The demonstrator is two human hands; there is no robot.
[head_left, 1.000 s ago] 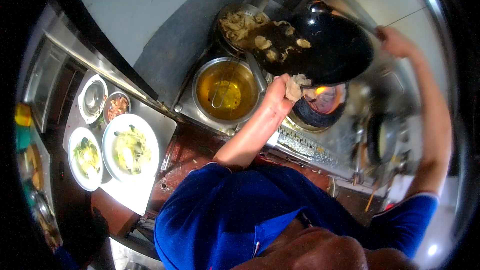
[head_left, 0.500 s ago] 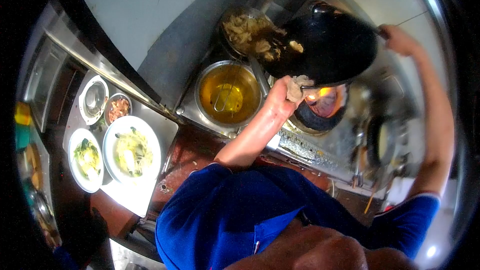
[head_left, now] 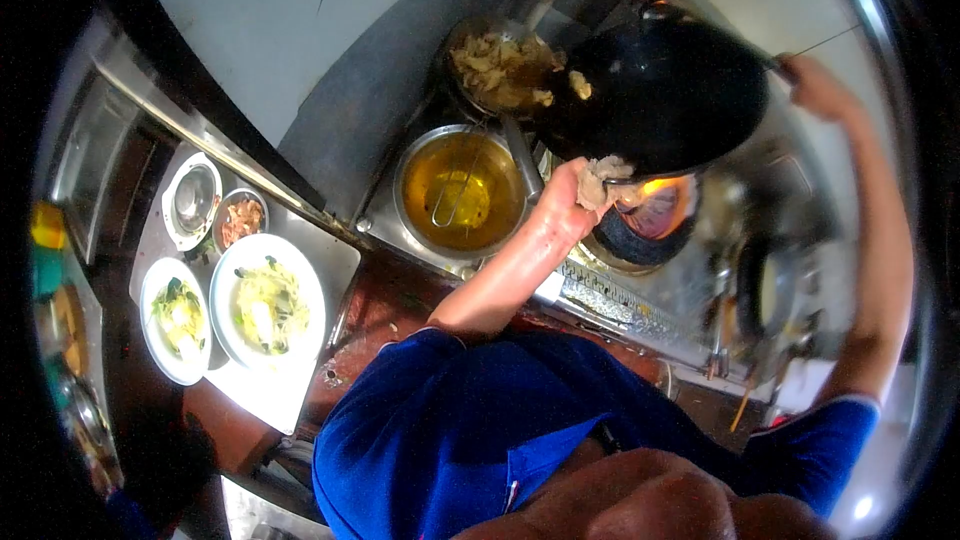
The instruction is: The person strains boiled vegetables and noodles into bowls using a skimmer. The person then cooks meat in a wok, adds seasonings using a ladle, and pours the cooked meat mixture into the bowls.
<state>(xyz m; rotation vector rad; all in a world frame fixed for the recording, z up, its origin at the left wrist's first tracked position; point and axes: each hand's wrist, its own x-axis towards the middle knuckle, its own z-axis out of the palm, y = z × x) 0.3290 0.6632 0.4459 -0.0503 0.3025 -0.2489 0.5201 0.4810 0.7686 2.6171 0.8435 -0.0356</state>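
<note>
My left hand (head_left: 568, 198) grips the near rim of the black wok (head_left: 660, 90) through a crumpled cloth (head_left: 602, 183). The wok is tilted to the left, its edge over a strainer full of cooked pieces (head_left: 500, 65); a pale piece (head_left: 580, 85) is at the wok's lip. My right hand (head_left: 820, 88), at the upper right, is closed around the handle of a ladle (head_left: 735, 38), whose head is near the wok's far edge. Below the wok, flames show in the burner (head_left: 650, 220).
A steel bowl of yellow oil (head_left: 463, 190) with a wire hook stands left of the burner. Further left, a side table (head_left: 345, 265) bears two plates of noodle-like food (head_left: 268, 305) (head_left: 180, 318), a bowl of meat (head_left: 240, 220) and a white bowl (head_left: 192, 202).
The wok has shifted slightly right, and pieces have slid from it into the strainer, leaving few at its lip. My right hand has moved a little right and down.
</note>
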